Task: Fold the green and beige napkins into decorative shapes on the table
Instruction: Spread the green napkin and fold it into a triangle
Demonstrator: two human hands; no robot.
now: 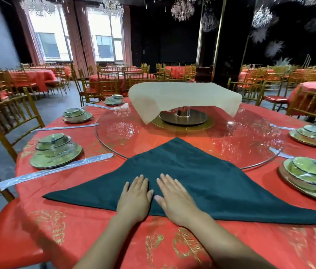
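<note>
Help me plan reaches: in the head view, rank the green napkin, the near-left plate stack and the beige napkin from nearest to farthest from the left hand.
1. green napkin, directly under the left hand.
2. near-left plate stack, off to the left.
3. beige napkin, draped high, far ahead at centre.

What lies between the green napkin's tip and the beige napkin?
Head view: between green napkin and beige napkin, only the glass turntable and its metal hub.
</note>
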